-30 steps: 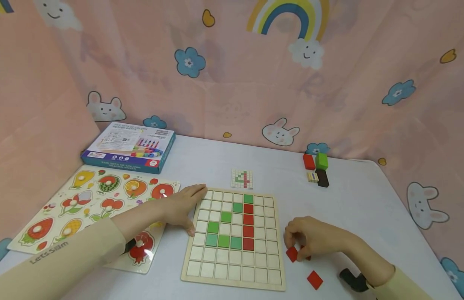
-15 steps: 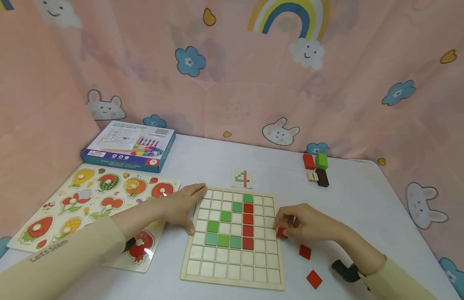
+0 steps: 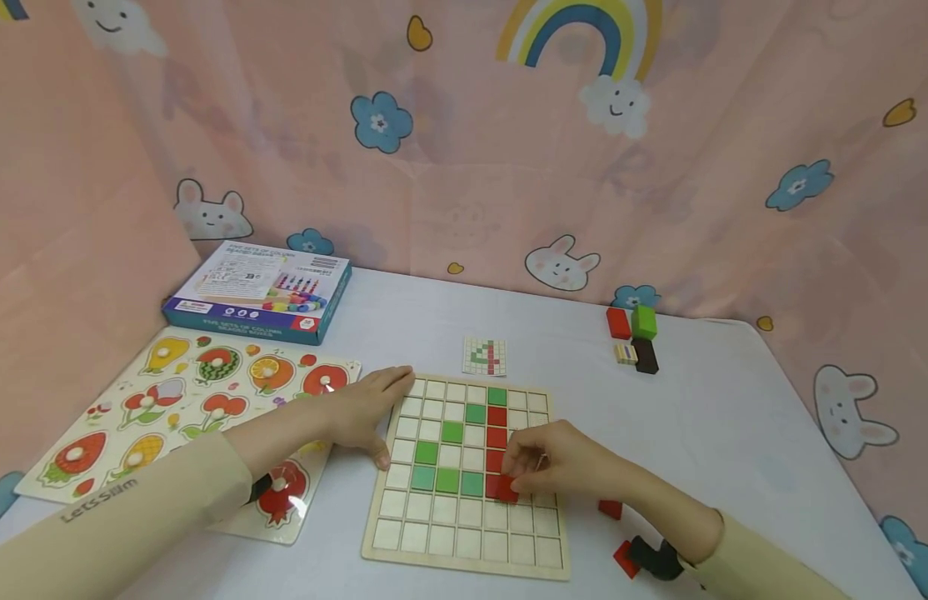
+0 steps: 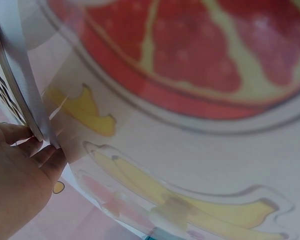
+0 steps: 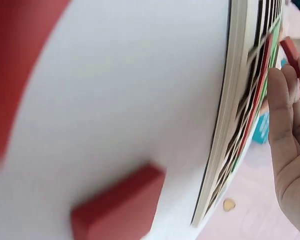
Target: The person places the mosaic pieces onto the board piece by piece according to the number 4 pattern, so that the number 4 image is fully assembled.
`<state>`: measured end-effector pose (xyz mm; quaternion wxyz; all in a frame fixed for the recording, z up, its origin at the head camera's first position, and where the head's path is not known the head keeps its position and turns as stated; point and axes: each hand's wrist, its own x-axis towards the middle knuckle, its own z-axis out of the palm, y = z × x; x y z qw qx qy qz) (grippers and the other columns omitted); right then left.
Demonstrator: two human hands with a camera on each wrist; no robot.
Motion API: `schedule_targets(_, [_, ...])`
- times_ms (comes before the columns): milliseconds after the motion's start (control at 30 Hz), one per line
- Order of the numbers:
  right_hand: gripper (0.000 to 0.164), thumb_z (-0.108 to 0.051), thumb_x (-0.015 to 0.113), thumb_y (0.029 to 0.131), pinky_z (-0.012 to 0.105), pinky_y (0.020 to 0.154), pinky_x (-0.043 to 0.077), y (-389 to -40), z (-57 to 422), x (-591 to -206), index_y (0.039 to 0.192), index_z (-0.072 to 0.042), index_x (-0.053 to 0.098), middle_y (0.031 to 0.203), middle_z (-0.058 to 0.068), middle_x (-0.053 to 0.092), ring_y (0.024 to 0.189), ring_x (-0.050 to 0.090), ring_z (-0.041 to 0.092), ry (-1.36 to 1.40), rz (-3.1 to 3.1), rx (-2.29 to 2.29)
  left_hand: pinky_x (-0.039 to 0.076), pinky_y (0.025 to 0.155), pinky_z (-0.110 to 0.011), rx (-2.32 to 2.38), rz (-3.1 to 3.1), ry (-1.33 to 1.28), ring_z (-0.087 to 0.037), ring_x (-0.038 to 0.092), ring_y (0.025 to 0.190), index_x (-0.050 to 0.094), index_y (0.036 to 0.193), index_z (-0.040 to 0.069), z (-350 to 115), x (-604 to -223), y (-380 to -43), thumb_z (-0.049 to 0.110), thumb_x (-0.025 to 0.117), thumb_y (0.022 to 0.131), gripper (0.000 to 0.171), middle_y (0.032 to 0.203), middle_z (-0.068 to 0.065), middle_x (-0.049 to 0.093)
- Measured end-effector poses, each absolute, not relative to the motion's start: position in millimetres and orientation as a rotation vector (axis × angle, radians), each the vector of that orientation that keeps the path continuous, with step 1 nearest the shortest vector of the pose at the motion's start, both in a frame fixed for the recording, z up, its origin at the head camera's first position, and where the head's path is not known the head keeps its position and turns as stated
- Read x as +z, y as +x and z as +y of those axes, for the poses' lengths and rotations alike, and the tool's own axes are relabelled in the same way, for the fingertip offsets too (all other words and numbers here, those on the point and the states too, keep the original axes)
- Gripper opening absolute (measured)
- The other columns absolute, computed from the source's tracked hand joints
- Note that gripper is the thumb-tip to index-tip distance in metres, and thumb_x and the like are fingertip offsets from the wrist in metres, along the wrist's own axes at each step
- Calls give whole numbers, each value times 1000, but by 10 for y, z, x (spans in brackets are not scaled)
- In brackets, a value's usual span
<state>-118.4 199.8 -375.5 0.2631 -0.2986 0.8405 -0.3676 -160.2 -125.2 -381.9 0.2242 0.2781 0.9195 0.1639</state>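
A wooden grid board (image 3: 404, 560) lies on the white table, with green tiles (image 3: 452, 432) and a column of red tiles (image 3: 497, 437) set in its cells. My left hand (image 3: 362, 412) rests along the board's left edge, fingers extended and thumb at the side. Over the board's right part, my right hand (image 3: 557, 458) pinches a red tile (image 3: 506, 490) between thumb and fingers, near the lower end of the red column. In the right wrist view this red tile (image 5: 291, 56) stands tilted at the fingertips. Two loose red tiles (image 3: 611, 509) lie right of the board, partly covered by the right arm.
A small pattern card (image 3: 484, 357) lies behind the board. Red, green, black and striped blocks (image 3: 644, 322) sit at the back right. On the left are a fruit puzzle board (image 3: 104, 417), partly under my left arm, and a boxed toy (image 3: 257, 293).
My right hand has picked up a red tile right of the board and carried it left over the board. The left hand stays at the board's edge.
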Motion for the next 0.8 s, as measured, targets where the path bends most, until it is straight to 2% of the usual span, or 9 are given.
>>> schedule_targets(267, [9,-15,78,84,18,66,56,-1051,1862,-3777,88,-21,71,79,-10,69,70,60,-1,-803,2237,-956,26,123,-56,478,2532,796,-40,14,154,17,157,1,-1256,-3806,-1604,42,88,67,121,166,-19,13])
schedule_targets(533, [9,-18,80,82,16,60,53,-1007,1817,-3758,82,-22,72,73,-14,67,64,54,-5,-866,2308,-887,25,124,-55,466,2532,783,-39,13,155,16,158,3,-1256,-3815,-1598,42,87,68,121,167,-17,11])
schedule_targets(800, [6,-22,79,84,17,59,52,-1016,1841,-3715,84,-23,73,73,-16,66,65,55,-3,-821,2367,-839,25,124,-55,471,2533,788,-39,12,155,16,158,3,-1267,-3831,-1604,42,87,68,121,167,-17,10])
